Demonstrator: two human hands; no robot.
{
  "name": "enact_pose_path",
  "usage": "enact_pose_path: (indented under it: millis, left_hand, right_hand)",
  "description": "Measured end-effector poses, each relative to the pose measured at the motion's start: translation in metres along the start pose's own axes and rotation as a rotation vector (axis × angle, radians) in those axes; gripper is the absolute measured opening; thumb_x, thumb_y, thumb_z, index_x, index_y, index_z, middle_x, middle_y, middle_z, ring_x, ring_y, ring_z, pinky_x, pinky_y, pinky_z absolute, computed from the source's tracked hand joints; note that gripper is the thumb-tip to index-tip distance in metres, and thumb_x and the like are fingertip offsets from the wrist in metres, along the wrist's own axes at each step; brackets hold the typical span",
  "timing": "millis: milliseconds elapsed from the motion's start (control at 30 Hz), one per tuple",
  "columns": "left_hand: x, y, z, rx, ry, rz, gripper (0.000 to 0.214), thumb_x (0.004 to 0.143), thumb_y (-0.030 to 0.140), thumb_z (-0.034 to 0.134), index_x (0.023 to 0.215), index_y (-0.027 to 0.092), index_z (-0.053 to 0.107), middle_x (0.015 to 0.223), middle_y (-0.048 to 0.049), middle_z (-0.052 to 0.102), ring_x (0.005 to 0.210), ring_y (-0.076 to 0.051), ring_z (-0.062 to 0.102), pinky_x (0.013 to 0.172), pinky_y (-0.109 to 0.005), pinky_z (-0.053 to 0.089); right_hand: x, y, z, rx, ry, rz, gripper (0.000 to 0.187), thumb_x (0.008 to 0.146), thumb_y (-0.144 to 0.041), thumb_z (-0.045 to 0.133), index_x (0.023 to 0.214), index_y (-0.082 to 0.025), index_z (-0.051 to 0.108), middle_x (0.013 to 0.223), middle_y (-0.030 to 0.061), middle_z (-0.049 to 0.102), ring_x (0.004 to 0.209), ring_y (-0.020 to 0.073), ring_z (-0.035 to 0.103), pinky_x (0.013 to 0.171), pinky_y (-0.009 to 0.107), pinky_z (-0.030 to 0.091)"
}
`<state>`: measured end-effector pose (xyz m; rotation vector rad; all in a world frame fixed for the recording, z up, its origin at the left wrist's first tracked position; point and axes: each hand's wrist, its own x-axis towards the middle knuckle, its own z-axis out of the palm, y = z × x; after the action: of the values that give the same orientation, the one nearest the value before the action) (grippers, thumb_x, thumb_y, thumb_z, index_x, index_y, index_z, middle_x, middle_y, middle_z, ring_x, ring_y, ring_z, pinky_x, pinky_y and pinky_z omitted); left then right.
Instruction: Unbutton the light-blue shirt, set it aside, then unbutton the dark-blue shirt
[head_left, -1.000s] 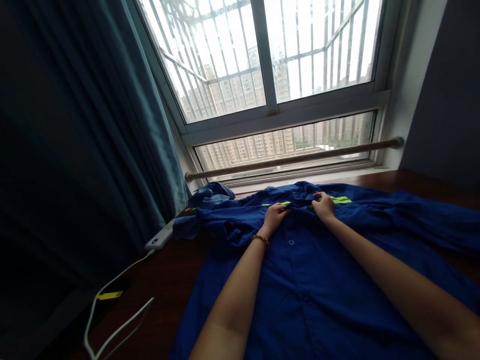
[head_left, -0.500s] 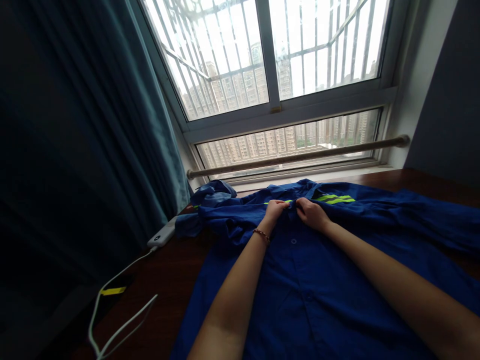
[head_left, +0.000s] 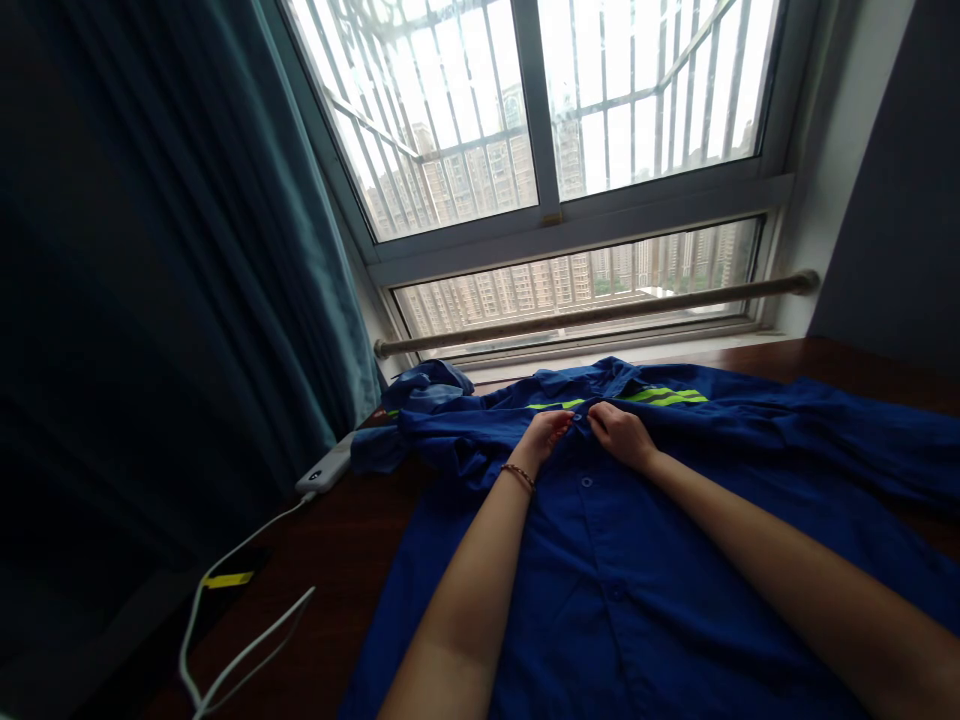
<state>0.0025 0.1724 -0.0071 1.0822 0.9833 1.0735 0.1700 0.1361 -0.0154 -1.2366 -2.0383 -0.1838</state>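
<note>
A blue work shirt [head_left: 622,560] with yellow-green reflective stripes [head_left: 664,396] lies spread, front up, on a dark wooden table [head_left: 330,560]. Both my hands meet at the top of its button placket, just below the collar. My left hand [head_left: 546,433], with a bead bracelet on the wrist, pinches the left edge of the placket. My right hand [head_left: 619,433] pinches the fabric on the other side, fingertips almost touching the left hand's. A button [head_left: 586,482] shows on the placket just below them.
A phone or power bank [head_left: 324,469] lies at the table's left edge with a white cable [head_left: 225,640] trailing toward me. A teal curtain [head_left: 187,280] hangs on the left. A window and a rail [head_left: 592,315] run along the back. More bunched blue cloth [head_left: 424,390] lies at the back left.
My right hand moved left from the stripes to the placket beside my left hand. Both hands then slid slightly down the shirt front, staying pinched on the fabric.
</note>
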Motion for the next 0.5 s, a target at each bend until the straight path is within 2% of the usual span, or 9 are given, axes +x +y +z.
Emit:
enact_pose_path:
  millis: [233, 500]
  left_hand:
    - [-0.0018, 0.0022, -0.0011, -0.067, -0.041, -0.053, 0.006, 0.069, 0.013, 0.062, 0.064, 0.01, 0.061, 0.054, -0.0027, 0.057, 0.045, -0.007, 0.049, 0.048, -0.02, 0.041]
    - [0.0009, -0.0023, -0.0049, -0.056, -0.103, -0.07, 0.009, 0.065, 0.011, 0.069, 0.064, 0.008, 0.06, 0.054, -0.0014, 0.055, 0.047, -0.006, 0.05, 0.044, -0.016, 0.038]
  right_hand:
    - [-0.0011, -0.0081, -0.002, 0.02, 0.04, -0.064, 0.018, 0.09, -0.026, 0.04, 0.096, -0.019, 0.056, 0.093, 0.0045, 0.057, 0.08, 0.0166, 0.056, 0.066, 0.022, 0.038]
    - [-0.0034, -0.0064, -0.0044, 0.036, 0.047, -0.078, 0.025, 0.092, -0.027, 0.037, 0.099, -0.025, 0.061, 0.1, 0.0023, 0.059, 0.088, 0.0154, 0.055, 0.073, 0.022, 0.038]
